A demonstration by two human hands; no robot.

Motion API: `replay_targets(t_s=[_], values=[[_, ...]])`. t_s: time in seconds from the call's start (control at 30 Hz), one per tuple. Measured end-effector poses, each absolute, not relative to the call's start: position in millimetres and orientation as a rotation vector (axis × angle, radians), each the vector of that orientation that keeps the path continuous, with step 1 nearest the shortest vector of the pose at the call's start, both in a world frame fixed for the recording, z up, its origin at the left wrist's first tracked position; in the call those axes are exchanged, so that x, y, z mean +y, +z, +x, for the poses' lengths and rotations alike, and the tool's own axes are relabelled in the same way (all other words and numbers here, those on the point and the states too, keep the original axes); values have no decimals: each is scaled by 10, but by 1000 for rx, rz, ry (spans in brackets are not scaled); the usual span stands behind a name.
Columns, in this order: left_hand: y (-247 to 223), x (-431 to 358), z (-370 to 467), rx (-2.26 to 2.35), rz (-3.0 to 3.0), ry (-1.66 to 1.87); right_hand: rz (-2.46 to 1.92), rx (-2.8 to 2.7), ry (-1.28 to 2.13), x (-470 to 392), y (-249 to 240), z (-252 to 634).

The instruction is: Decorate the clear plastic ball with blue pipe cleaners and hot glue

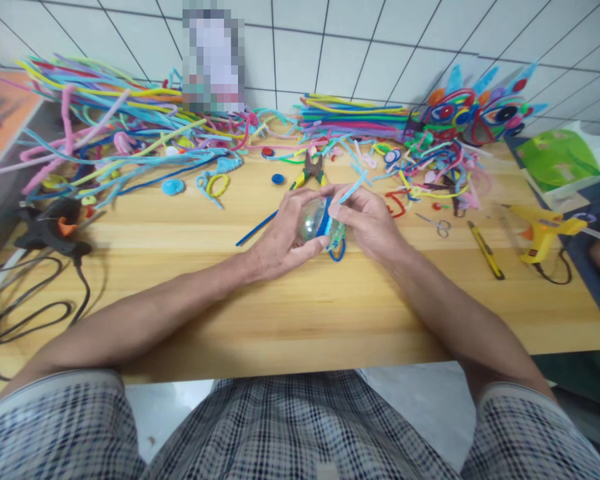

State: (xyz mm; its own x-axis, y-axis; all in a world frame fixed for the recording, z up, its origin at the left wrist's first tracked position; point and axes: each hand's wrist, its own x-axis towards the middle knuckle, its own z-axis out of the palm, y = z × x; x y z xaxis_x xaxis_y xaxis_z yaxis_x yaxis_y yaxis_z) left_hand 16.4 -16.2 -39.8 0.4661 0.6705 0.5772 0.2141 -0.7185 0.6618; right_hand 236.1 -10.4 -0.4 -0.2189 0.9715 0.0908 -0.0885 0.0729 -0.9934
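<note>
Clamps the left hand (284,227) round a clear ball (310,222) at mid-desk and pinches a light blue stem (353,189) with the right hand (367,217). Has pliers (313,171) just beyond, fuzzy stems (115,127) heaped far left, a black corded tool (55,227) left, scissors (443,229), cutter (486,250) and yellow glue gun (545,227) right. Leans over a pale wooden desk (305,307), facing a dark-lined white wall (300,53).

Glossy clear plastic ball (311,223); smooth wood table (300,320).
</note>
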Motion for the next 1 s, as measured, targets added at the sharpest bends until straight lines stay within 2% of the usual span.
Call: replay_targets(t_s=[0.17, 0.83, 1.0], values=[[-301, -197, 150, 795, 2158, 1084, -981, -1372, 1335, -114, -12, 2358], [-422, -148, 143, 691, 2116, 1144, -1016, -1364, 1328, -52, -41, 2421], [-327, -140, 106, 796, 2052, 1078, -983, -1373, 1328, -83, -42, 2391]])
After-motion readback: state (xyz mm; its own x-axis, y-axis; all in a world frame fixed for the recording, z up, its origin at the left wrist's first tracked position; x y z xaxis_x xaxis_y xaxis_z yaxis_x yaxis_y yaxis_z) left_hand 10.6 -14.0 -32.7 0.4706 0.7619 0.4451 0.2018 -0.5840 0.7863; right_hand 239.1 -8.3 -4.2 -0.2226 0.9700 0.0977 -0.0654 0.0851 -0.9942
